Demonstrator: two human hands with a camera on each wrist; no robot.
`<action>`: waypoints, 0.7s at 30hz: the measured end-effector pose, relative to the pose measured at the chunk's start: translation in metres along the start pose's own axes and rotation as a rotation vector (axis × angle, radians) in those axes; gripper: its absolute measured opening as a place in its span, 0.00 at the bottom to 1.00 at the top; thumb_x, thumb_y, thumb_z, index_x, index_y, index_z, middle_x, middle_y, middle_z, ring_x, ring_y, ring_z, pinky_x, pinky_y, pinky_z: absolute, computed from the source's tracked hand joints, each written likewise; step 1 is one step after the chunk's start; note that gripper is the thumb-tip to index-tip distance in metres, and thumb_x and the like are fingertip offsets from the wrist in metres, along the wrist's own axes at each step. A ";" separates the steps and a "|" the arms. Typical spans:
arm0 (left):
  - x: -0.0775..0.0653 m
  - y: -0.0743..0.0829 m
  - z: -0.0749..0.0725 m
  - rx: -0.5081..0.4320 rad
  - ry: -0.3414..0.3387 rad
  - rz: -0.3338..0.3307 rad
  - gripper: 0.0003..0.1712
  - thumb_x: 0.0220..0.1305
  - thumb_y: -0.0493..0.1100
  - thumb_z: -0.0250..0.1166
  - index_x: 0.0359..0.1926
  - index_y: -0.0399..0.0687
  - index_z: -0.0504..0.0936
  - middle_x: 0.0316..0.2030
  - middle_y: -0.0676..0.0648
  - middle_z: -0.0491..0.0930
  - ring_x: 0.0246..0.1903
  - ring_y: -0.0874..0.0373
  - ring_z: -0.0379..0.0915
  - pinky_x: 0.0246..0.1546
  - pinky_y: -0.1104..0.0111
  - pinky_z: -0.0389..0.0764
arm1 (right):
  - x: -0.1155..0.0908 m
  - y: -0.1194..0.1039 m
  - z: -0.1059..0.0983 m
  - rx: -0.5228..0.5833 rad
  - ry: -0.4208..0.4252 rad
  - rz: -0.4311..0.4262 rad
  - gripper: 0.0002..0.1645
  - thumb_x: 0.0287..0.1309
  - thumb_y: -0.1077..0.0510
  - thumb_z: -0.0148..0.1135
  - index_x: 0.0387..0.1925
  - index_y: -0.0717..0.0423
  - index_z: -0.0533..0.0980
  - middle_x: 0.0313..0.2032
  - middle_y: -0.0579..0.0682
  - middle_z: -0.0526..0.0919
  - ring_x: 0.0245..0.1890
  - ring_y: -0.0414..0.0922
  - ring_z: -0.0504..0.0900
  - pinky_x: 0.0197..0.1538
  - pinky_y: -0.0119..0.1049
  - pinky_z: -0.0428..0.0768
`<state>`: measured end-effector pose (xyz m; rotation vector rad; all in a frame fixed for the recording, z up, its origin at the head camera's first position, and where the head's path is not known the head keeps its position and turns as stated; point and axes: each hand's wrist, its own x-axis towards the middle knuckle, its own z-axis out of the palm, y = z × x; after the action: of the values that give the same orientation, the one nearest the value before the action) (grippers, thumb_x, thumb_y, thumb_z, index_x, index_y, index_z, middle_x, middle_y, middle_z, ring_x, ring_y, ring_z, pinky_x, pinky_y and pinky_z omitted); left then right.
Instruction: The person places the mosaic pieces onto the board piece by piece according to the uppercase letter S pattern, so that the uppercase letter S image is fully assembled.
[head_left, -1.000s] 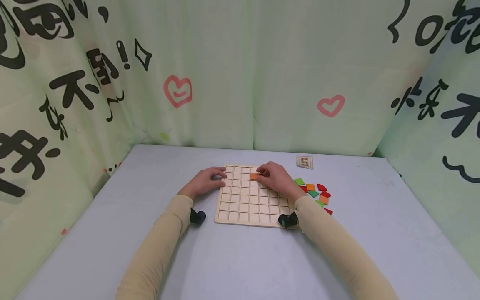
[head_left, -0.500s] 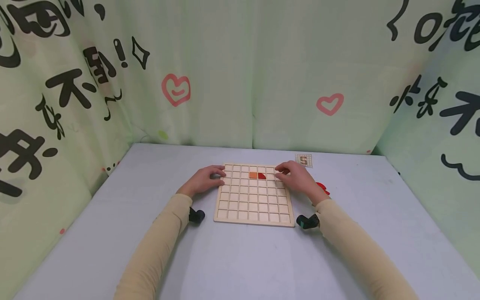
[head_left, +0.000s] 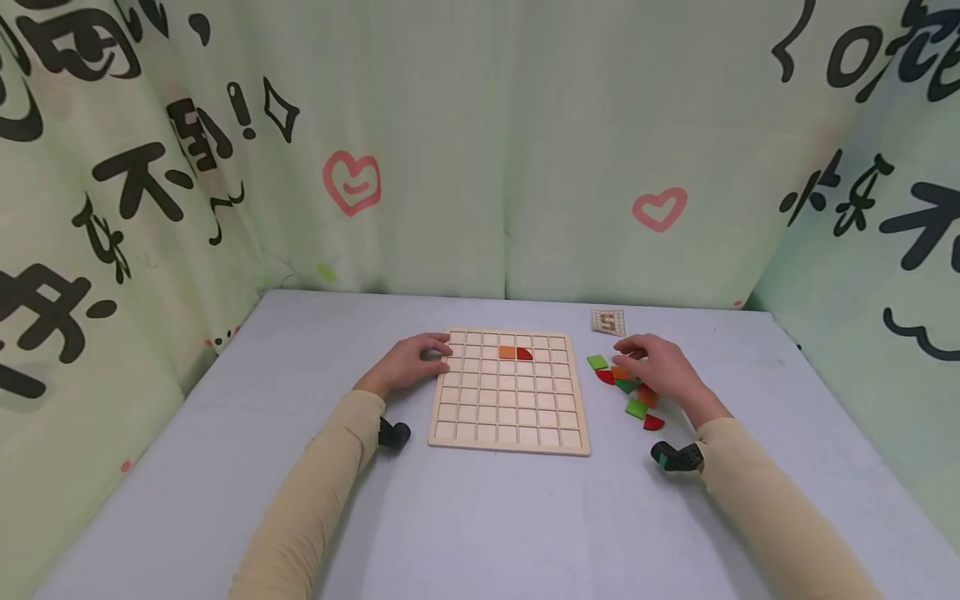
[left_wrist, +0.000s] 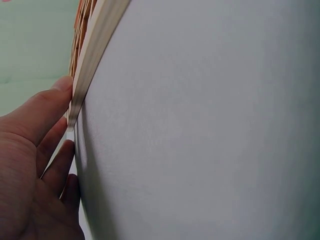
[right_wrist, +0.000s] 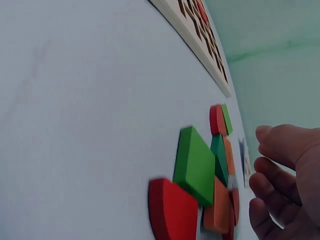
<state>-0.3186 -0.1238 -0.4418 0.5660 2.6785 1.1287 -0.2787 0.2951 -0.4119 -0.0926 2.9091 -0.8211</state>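
Note:
My left hand (head_left: 408,362) rests at the left edge of a wooden grid board (head_left: 465,446), its thumb and fingertips touching the side; in the left wrist view the thumb (left_wrist: 47,107) lies against the board's wooden edge. Two pieces sit side by side in the board's upper cells: an orange square (head_left: 507,352) and a red quarter-circle (head_left: 524,354). Over the loose pieces on the right hovers my right hand (head_left: 660,371), fingers loosely bent and nothing in them. Below it lie a green square (head_left: 637,408), a red quarter-circle (right_wrist: 175,212) and an orange square (right_wrist: 216,210), partly overlapped by the hand.
A small card with a grid pattern (head_left: 607,322) lies behind the loose pieces. Nearer the board are another green square (head_left: 597,362), a red piece (head_left: 604,377) and a dark green triangle (head_left: 625,387). Curtains (head_left: 450,167) surround the white table (head_left: 487,525).
The right hand has left the red quarter-circle in a cell beside the orange square and moved right, off the board, to above the loose pieces. The left hand has stayed at the board's edge.

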 end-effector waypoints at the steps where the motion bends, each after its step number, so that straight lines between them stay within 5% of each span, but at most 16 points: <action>1: 0.000 0.000 0.000 -0.003 0.000 -0.003 0.18 0.66 0.43 0.67 0.54 0.43 0.83 0.71 0.46 0.69 0.76 0.47 0.55 0.78 0.55 0.56 | -0.001 0.003 -0.003 -0.006 -0.011 0.008 0.28 0.70 0.48 0.60 0.63 0.62 0.73 0.55 0.65 0.78 0.51 0.57 0.77 0.51 0.47 0.85; 12: -0.001 -0.001 0.001 0.000 0.012 -0.008 0.17 0.66 0.44 0.67 0.54 0.44 0.83 0.71 0.46 0.69 0.75 0.46 0.56 0.78 0.54 0.57 | -0.002 0.035 -0.020 -0.072 -0.112 -0.020 0.30 0.64 0.49 0.65 0.59 0.66 0.75 0.52 0.66 0.80 0.50 0.58 0.76 0.55 0.55 0.82; 21: 0.000 -0.001 0.001 -0.004 0.009 -0.005 0.17 0.66 0.44 0.68 0.54 0.44 0.83 0.71 0.46 0.70 0.75 0.47 0.56 0.78 0.54 0.56 | -0.001 0.034 -0.018 -0.069 -0.111 -0.039 0.25 0.66 0.54 0.63 0.58 0.65 0.76 0.51 0.65 0.81 0.49 0.58 0.77 0.56 0.55 0.83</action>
<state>-0.3183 -0.1238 -0.4429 0.5545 2.6836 1.1376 -0.2806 0.3336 -0.4140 -0.1951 2.8393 -0.6982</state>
